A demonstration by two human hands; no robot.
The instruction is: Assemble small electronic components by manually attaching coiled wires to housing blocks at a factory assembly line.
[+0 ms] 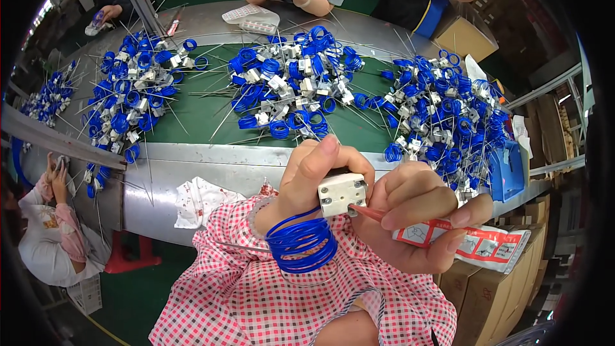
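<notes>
My left hand grips a white block with screws, like a terminal block or thermostat body, between thumb and fingers. A coil of blue wire or thin tubing hangs from this block, below my left hand. My right hand is closed around a white and red squeeze tube. The tube's tapered red nozzle points left, its tip at a lower screw of the block. My right fingers hide part of the tube. Checked pink cloth covers my arms and lap.
Piles of similar blue-coiled white blocks with thin rods sticking out lie on the green belt. A stained white cloth lies on the metal edge. A blue bin and cardboard boxes stand right. Co-workers sit across and left.
</notes>
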